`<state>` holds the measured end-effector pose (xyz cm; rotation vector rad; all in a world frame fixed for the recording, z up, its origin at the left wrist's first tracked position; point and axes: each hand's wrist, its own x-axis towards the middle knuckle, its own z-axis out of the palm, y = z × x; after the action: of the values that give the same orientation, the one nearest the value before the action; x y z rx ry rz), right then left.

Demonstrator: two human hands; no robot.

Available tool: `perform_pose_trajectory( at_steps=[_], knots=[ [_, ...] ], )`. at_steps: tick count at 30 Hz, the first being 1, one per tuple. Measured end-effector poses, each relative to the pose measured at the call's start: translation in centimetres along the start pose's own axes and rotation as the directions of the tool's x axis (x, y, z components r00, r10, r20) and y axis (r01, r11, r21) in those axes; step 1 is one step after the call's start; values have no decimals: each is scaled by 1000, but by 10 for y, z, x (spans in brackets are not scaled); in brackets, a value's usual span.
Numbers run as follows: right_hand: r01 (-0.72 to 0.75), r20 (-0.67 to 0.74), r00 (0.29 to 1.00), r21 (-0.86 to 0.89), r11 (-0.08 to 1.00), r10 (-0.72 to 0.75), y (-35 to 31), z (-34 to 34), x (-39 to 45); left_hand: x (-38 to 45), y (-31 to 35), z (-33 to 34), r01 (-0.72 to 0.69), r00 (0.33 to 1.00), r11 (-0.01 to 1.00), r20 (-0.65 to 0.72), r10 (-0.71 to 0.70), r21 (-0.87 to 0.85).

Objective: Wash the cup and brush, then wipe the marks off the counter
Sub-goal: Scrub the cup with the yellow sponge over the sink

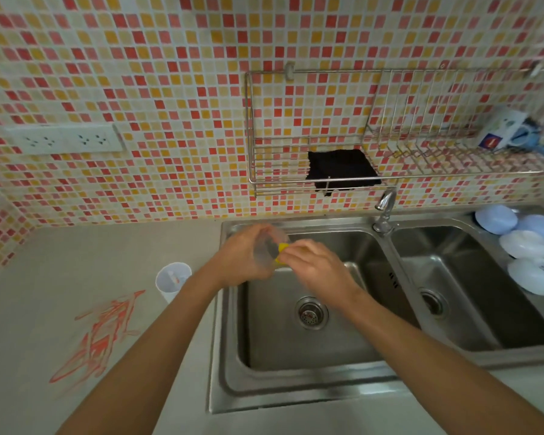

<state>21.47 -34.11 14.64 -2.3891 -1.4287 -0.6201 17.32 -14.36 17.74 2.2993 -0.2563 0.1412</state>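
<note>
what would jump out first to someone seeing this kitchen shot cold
The orange-red scribbles on the grey counter, left of the sink, stand out most. Next come the hands over the left basin: the left hand holds a clear cup while the right hand pushes a yellow sponge into it. A black cloth lies on the wall rack.

Two bare forearms enter from the lower edge of the head view, one from the lower left corner and one from the lower right, each visible from near the elbow to the fingers. No sleeve, cuff or glove covers either arm. The left hand and the right hand are both bare, with no ring, watch or bracelet visible on fingers or wrists. Knuckles and finger outlines show softly through motion blur, and the fingernails are too blurred to describe. No other part of the person appears.
</note>
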Motion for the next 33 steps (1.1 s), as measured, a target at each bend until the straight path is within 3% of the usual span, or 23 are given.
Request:
perform_pose_trajectory(
  at_steps=[3,7,9,11,13,15,17,19,22,26,30,33],
  knots=[
    [-69,-53,996,-36,997,67,-15,6,2,-1,-18,7,10,1000,1000,-12,-10,11],
    [-135,-56,989,-27,990,134,-27,9,0,0,-40,26,71,988,959,-150,-30,274],
    [-242,-20,969,152,958,248,-32,9,-1,3,-43,27,39,993,942,-119,2,334],
    [-451,83,884,408,794,460,-40,6,-1,6,-44,23,2,997,938,-72,24,348],
    [-528,166,833,523,669,528,-40,6,-1,6,-38,22,-30,997,949,-59,51,313],
    [-435,140,898,424,794,417,-28,4,-6,8,-32,25,-85,995,946,-31,100,312],
    [-210,71,977,124,970,202,-6,0,-11,13,-23,30,-123,992,939,19,123,321],
    [-117,46,992,-33,993,118,12,-7,-10,22,-12,35,-115,993,928,50,104,354],
    [-224,38,974,27,974,223,16,-7,-11,36,-5,45,-88,996,916,58,70,392],
    [-435,216,900,392,811,378,23,4,-28,44,-1,58,-28,998,899,66,0,436],
    [-366,276,918,306,879,286,66,0,-25,52,8,72,-11,998,898,66,-20,440],
    [-172,212,966,98,980,148,80,0,-26,66,12,76,-17,998,891,64,-14,454]
  ],
)
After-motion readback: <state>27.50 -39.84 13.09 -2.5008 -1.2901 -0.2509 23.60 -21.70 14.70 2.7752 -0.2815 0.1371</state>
